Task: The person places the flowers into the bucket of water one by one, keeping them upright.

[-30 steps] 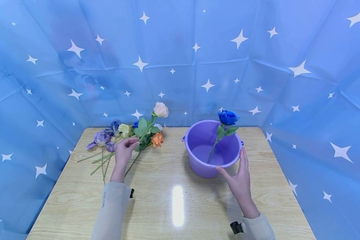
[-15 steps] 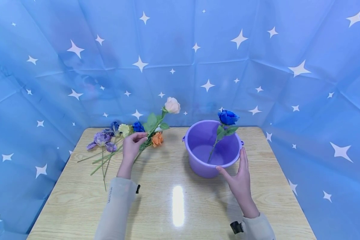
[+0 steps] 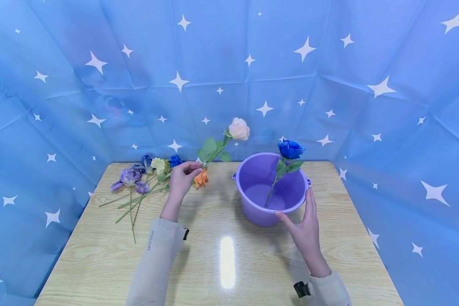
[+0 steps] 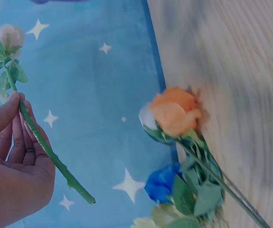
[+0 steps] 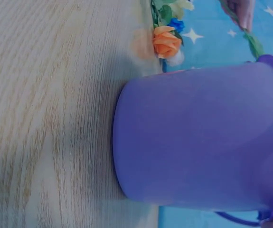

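Note:
My left hand (image 3: pixel 183 178) pinches the green stem of a white rose (image 3: pixel 239 128) between thumb and fingers. The rose is raised and leans right; in the left wrist view its stem (image 4: pixel 46 145) crosses the palm, its cut end free. A purple bucket (image 3: pixel 262 219) stands upright on the table. Inside it leans a blue rose (image 3: pixel 290 149), its bloom above the rim. My right hand (image 3: pixel 306 229) rests against the bucket's near right side, thumb at the rim and straight fingers along the outside. Most of that hand is out of the right wrist view.
Several artificial flowers lie at the table's back left: an orange rose (image 3: pixel 200 178), another blue bloom (image 3: pixel 175 160), a pale yellow one (image 3: pixel 159 165) and a purple one (image 3: pixel 130 177). A blue starry cloth (image 3: pixel 229 63) hangs behind the wooden table (image 3: pixel 199 255).
My left hand has carried the white rose up and to the right, away from the pile and closer to the bucket. The right hand and the bucket have stayed put.

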Demonstrator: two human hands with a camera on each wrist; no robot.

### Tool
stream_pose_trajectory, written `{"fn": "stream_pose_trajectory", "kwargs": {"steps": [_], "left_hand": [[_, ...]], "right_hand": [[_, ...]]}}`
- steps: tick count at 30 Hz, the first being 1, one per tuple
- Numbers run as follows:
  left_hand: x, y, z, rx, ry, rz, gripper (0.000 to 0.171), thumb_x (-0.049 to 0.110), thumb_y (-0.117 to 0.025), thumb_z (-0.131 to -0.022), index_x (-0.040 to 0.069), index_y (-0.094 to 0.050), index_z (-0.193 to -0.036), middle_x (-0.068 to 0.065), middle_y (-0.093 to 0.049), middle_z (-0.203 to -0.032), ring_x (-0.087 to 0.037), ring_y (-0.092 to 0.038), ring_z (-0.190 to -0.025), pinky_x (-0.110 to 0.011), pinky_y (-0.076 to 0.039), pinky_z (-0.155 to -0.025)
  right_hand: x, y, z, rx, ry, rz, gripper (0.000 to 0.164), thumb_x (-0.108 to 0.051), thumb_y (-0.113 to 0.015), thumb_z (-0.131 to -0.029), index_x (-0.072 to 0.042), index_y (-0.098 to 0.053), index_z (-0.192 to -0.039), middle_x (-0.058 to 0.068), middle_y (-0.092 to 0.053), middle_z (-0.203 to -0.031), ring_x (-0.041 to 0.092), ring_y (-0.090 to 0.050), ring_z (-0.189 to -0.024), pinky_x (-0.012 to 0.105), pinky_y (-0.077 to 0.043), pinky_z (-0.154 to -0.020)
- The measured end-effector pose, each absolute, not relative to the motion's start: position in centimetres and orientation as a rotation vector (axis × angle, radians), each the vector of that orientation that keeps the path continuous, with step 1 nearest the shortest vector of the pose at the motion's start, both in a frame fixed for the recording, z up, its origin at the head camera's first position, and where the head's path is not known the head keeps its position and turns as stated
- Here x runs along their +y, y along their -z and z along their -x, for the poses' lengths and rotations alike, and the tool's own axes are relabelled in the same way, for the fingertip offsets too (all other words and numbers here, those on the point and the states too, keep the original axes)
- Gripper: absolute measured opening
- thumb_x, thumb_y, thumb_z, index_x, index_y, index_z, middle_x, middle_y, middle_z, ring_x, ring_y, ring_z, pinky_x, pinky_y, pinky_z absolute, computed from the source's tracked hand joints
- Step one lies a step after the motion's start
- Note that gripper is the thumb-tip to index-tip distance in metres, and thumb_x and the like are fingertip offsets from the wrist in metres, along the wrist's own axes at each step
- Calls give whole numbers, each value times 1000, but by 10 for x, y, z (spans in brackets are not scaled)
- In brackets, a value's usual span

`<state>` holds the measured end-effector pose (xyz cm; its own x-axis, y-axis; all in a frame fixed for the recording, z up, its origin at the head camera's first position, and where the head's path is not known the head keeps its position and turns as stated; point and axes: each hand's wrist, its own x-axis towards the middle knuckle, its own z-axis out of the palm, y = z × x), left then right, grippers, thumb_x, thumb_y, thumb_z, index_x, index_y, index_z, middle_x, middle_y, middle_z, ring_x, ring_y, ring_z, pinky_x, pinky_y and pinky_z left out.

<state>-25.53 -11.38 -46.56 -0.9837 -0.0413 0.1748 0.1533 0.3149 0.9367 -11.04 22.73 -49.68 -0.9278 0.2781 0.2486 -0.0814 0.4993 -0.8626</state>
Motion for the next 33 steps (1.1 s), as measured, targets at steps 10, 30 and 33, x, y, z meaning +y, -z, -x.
{"fn": "stream_pose_trajectory", "kwargs": {"steps": [10,30,33], "left_hand": [[-82,456,259,-2422,1738,228,16,15,-75,-89,8,-77,-104,-13,-76,-101,-13,-68,-80,-21,-54,-64],[-23,434,261,-2468,1711,441,17,18,-75,-89,12,-78,-104,-8,-78,-98,-19,-73,-86,-27,-60,-78],[-14,429,262,-2484,1708,465,17,20,-75,-89,13,-77,-105,-7,-78,-98,-19,-73,-86,-26,-59,-76]], "right_hand": [[228,498,111,-2390,-1385,164,114,-25,-87,-77,-16,-11,-161,6,-9,-169,28,-13,-156,57,-20,-124],[227,496,110,-2394,-1372,165,114,-24,-87,-77,-16,-11,-161,2,-8,-169,29,-13,-156,58,-19,-124],[227,496,109,-2393,-1374,168,114,-24,-87,-77,-16,-11,-161,3,-8,-169,28,-12,-156,57,-19,-124]]}}
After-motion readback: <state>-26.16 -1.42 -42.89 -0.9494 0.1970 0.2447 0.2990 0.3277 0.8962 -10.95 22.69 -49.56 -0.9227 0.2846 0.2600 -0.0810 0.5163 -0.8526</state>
